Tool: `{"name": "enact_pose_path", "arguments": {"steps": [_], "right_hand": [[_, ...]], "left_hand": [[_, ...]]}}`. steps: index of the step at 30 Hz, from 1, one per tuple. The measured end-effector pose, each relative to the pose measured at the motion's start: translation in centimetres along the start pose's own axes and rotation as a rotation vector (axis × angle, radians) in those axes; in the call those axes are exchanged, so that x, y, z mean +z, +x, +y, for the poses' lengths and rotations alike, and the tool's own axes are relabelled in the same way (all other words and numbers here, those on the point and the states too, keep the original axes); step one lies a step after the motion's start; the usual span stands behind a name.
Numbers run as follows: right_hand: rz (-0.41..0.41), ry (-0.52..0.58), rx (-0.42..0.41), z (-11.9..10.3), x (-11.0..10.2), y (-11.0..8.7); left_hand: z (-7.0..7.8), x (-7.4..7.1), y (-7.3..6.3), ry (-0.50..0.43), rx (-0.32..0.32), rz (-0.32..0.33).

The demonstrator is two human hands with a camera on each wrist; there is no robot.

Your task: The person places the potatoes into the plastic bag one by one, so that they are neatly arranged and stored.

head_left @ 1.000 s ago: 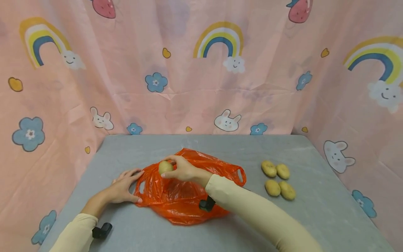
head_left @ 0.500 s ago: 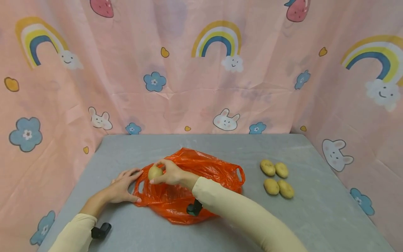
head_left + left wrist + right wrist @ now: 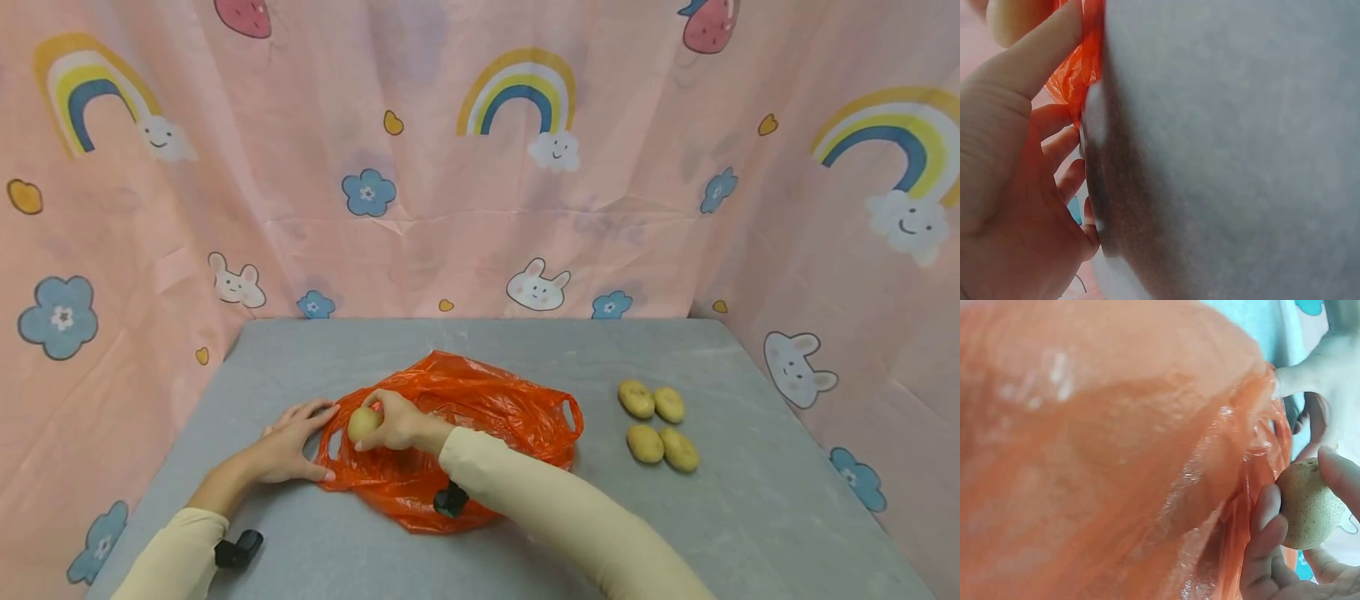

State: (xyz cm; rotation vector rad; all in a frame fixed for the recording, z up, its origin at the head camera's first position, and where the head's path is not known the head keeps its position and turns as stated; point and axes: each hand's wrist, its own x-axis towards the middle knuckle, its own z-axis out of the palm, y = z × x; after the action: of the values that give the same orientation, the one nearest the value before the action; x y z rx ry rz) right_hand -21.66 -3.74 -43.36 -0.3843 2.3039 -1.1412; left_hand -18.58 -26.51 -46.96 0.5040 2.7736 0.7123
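Note:
An orange-red plastic bag [image 3: 517, 408] lies spread on the grey table, its handle loops at the left and right ends. My right hand [image 3: 403, 423] grips a potato [image 3: 363, 424] between thumb and fingers, over the bag's left part. The right wrist view shows that potato [image 3: 1311, 503] close beside the bag's folds. At the left handle, my left hand [image 3: 287, 448] rests with spread fingers and thumb touching the bag's edge. In the left wrist view, the left thumb and fingertips reach the orange plastic [image 3: 1075, 75].
Several potatoes [image 3: 646, 444] lie grouped on the table [image 3: 765, 500], right of the bag. A pink patterned curtain [image 3: 420, 267] rises along the back and both sides. A small black device [image 3: 238, 548] sits at the left wrist.
My right hand has carried the potato left and slightly toward me across the bag, close to the left handle. The left hand stays at the bag's edge.

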Motion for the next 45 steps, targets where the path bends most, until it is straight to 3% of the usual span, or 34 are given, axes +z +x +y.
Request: {"name": "enact_pose_path", "arguments": {"steps": [6, 12, 26, 36, 45], "right_hand": [[0.023, -0.142, -0.001, -0.04, 0.45, 0.08], [-0.012, -0.254, -0.023, 0.0, 0.29, -0.1], [-0.011, -0.215, -0.02, 0.25, 0.74, -0.06], [0.012, -0.228, -0.002, -0.01, 0.73, 0.14], [-0.001, -0.245, -0.01, 0.38, 0.8, -0.26]], "left_hand": [[0.09, -0.09, -0.03, -0.012, -0.004, 0.003], [-0.11, 0.03, 0.02, -0.007, -0.008, -0.001], [-0.23, 0.17, -0.03, -0.011, -0.011, 0.0], [-0.02, -0.29, 0.19, -0.003, -0.009, -0.009], [0.02, 0.14, 0.04, -0.014, -0.004, -0.018]]}}
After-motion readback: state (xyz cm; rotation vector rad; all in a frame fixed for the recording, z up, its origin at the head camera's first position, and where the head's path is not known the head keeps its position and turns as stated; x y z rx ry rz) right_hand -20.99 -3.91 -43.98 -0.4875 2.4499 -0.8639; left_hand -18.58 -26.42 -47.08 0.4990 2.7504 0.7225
